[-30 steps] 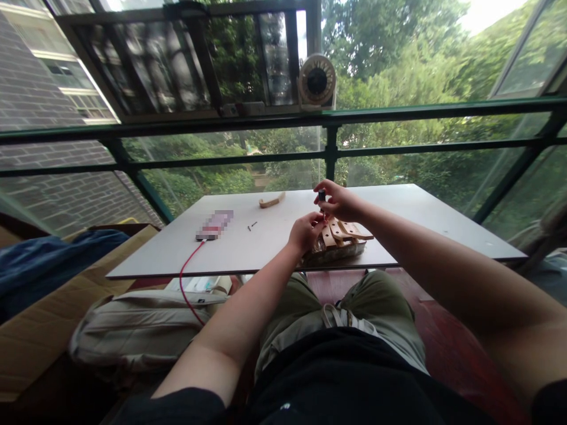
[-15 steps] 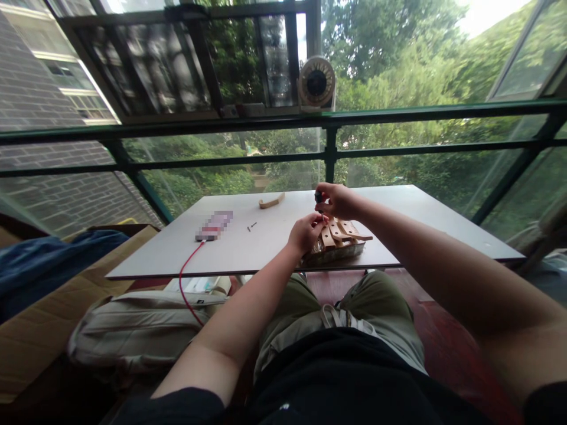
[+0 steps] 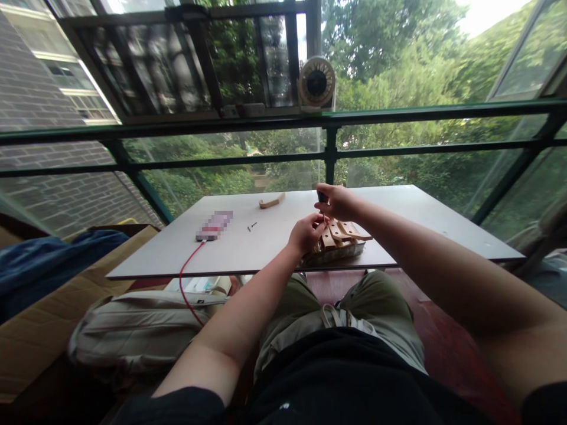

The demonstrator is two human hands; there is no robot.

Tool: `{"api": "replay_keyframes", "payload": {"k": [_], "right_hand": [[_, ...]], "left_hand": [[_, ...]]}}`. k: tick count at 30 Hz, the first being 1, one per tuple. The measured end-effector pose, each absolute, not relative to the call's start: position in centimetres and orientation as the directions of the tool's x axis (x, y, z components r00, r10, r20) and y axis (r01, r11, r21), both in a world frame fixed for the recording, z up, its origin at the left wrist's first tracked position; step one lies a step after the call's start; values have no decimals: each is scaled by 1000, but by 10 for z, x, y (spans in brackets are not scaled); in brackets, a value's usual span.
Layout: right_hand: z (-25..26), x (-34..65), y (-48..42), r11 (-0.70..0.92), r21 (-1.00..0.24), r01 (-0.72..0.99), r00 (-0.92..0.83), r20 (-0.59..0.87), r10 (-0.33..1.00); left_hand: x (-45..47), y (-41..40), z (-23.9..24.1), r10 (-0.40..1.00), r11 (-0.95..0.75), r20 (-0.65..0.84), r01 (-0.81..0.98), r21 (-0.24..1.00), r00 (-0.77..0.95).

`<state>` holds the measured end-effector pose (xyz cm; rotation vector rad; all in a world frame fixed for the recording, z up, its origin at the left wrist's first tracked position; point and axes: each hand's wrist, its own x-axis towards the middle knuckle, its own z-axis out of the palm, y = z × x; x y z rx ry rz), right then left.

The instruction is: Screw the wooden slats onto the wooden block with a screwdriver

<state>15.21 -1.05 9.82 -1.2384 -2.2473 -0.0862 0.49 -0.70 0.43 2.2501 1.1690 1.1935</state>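
Note:
My right hand (image 3: pixel 339 202) is closed around the dark handle of a screwdriver (image 3: pixel 321 196), held upright with its shaft pointing down. Just below it, my left hand (image 3: pixel 306 232) pinches its fingertips together at the shaft's lower end; what lies between them is too small to make out. Those fingertips are at the far end of a row of wooden hooks (image 3: pixel 342 230) with dark holes. The hooks lie across a low block or box (image 3: pixel 340 254) that looks wrapped in something shiny, near the table's front edge.
On the white table (image 3: pixel 234 260) lie a single wooden hook (image 3: pixel 271 202), two small screws (image 3: pixel 252 226) and a blurred-out phone (image 3: pixel 215 225) with a red cable (image 3: pixel 183 282). A grey bag (image 3: pixel 133 330) and a cardboard box (image 3: pixel 53 295) are at the left. Green railing (image 3: pixel 330 154) runs behind.
The fingers of my right hand have shifted slightly on the screwdriver handle, which now stands straighter. My left hand has stayed nearly in place.

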Motion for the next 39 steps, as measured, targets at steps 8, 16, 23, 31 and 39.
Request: {"api": "replay_keyframes", "payload": {"k": [8,16,23,31,39], "right_hand": [[97,148,-13,606,-222,763,-436,515,738],[90,151,-13,673,-280,685,-498,494,713],[93,147,-16,721,-367,587,-511,522,682],[101,143,-16,702,-314,639,-484,546,684],[114,144,-20,663,-225,714,-477,537,696]], "left_hand": [[5,-7,5,799,-594,526,513,619,291],[2,-7,6,797,-590,538,538,602,273],[2,-8,7,796,-591,539,541,598,275],[5,-9,7,798,-588,538,545,598,270],[6,-7,4,798,-592,528,538,599,290]]}}
